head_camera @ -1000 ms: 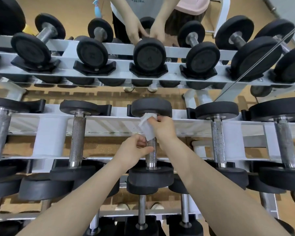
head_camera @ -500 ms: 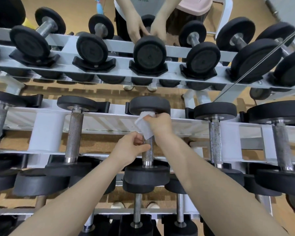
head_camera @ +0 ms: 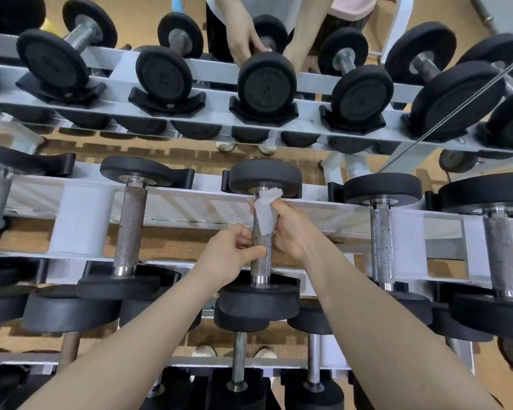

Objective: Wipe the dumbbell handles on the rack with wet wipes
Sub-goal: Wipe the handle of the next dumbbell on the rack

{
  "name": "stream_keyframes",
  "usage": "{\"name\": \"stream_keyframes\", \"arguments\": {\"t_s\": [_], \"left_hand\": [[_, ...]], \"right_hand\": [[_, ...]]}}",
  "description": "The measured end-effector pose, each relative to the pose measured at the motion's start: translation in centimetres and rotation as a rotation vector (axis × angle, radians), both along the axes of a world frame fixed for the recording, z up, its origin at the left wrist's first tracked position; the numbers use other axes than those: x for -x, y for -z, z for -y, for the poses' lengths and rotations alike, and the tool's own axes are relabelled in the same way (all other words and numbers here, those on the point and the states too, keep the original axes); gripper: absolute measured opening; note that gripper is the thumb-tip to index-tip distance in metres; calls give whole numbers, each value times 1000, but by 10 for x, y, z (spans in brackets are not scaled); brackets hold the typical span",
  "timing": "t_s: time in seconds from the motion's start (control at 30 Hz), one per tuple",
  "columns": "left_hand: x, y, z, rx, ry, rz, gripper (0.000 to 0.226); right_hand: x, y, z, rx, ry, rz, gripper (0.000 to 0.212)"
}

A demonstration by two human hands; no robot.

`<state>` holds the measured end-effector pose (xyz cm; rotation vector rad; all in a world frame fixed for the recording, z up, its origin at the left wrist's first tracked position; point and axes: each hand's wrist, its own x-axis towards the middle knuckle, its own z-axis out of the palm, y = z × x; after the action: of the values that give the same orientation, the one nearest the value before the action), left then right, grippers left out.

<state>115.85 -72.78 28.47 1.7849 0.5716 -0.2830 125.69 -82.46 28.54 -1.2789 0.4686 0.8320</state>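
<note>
A dumbbell with black round ends lies across the middle tier of the white rack [head_camera: 83, 220], its knurled steel handle [head_camera: 261, 258] pointing toward me. My right hand [head_camera: 290, 229] grips the upper half of that handle with a white wet wipe [head_camera: 265, 211] wrapped round it; a loose corner of the wipe sticks up by the far weight. My left hand [head_camera: 231, 255] grips the lower half of the same handle, thumb across the front. Both forearms reach up from the bottom of the view.
More dumbbells lie on either side, with handles at left [head_camera: 131, 229] and right [head_camera: 382, 247]. A mirror behind the rack reflects the upper tier [head_camera: 267, 84] and a person's hands [head_camera: 243, 42]. Lower dumbbells [head_camera: 239, 362] stand below.
The view has shifted slightly. My right hand with the wipe stays near the top of the handle, and my left hand stays wrapped round the lower part.
</note>
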Motion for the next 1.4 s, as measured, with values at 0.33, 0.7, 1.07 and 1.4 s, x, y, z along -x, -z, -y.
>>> {"name": "stream_keyframes", "arguments": {"t_s": [0.33, 0.7, 1.07, 1.4], "left_hand": [[7, -12, -3, -48, 19, -36, 18], [22, -10, -18, 40, -19, -41, 23], [36, -14, -21, 75, -9, -42, 21], [33, -21, -15, 86, 6, -2, 29]], "right_hand": [[27, -26, 20, 342, -447, 272, 19], [15, -34, -8, 427, -252, 331, 26], [29, -25, 14, 398, -461, 285, 12], [38, -18, 35, 533, -908, 346, 48]]}}
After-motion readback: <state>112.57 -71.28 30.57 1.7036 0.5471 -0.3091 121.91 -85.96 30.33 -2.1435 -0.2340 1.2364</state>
